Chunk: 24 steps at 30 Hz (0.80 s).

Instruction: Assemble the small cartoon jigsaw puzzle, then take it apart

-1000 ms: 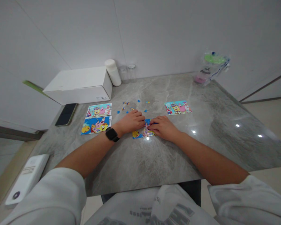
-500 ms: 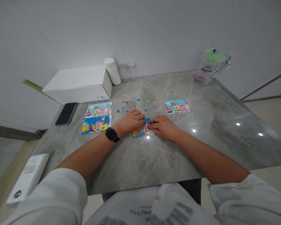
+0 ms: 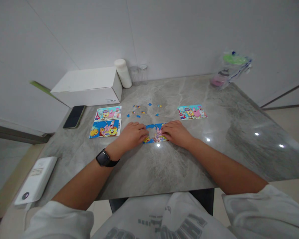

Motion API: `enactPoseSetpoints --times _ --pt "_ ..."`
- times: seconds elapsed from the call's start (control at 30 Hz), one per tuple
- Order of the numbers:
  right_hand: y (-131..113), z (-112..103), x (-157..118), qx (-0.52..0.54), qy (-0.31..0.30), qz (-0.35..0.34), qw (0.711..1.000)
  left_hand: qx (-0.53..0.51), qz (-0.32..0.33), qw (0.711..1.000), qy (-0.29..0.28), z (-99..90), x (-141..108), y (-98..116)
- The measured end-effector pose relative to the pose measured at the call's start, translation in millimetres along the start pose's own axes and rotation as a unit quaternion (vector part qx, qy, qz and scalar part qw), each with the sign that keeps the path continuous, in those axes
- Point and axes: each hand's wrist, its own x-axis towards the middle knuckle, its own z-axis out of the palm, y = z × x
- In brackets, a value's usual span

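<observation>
A partly assembled jigsaw puzzle (image 3: 154,138) with a cartoon picture lies flat on the table between my hands, and grey shows through a gap in its middle. My left hand (image 3: 135,134) has its fingers curled and closed on the puzzle's left edge. At the right edge, my right hand (image 3: 176,132) holds the puzzle with bent fingers, hiding part of the picture. Beyond the puzzle several loose jigsaw pieces (image 3: 143,112) are scattered. Left of them is a blue picture card (image 3: 107,128) showing a similar scene, below a lighter picture card (image 3: 109,113).
Another finished-looking picture (image 3: 192,112) lies to the right. At the back stand a white box (image 3: 87,86), a white bottle (image 3: 123,73) and two glasses (image 3: 139,74). A phone (image 3: 74,117), a white device (image 3: 36,179) and a plastic bag (image 3: 228,71) sit around the grey table (image 3: 149,176).
My left hand has moved left, from over the puzzle's upper middle to its left edge, uncovering the gap. My right hand stays at the right side. The view has shifted slightly.
</observation>
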Motion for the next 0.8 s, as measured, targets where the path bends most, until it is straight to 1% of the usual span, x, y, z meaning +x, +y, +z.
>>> enactPoseSetpoints --times 0.1,0.2,0.3,0.43,0.5,0.63,0.8 --pt "-1 -1 0 0.011 0.003 0.011 1.0 -0.027 -0.049 0.998 0.026 4.6 -20 -3" --pt "-1 -2 -1 0.03 0.025 0.017 0.999 -0.066 -0.086 0.99 0.089 14.2 -33 -15" --pt "4 -2 -2 0.047 0.055 0.021 0.997 -0.105 -0.101 0.98 0.137 21.7 -39 -28" --pt "13 -3 -3 0.05 0.102 0.055 0.992 -0.13 -0.113 0.97 0.173 25.3 -41 -38" --pt "18 -3 -4 0.046 0.118 0.082 0.989 -0.14 -0.114 0.968 0.175 26.7 -41 -39" --pt "25 -1 -5 0.041 0.112 0.124 0.985 -0.147 -0.117 0.97 0.151 29.7 -39 -36" --pt "28 0 -5 0.036 0.093 0.131 0.986 -0.153 -0.117 0.973 0.129 29.2 -36 -34"
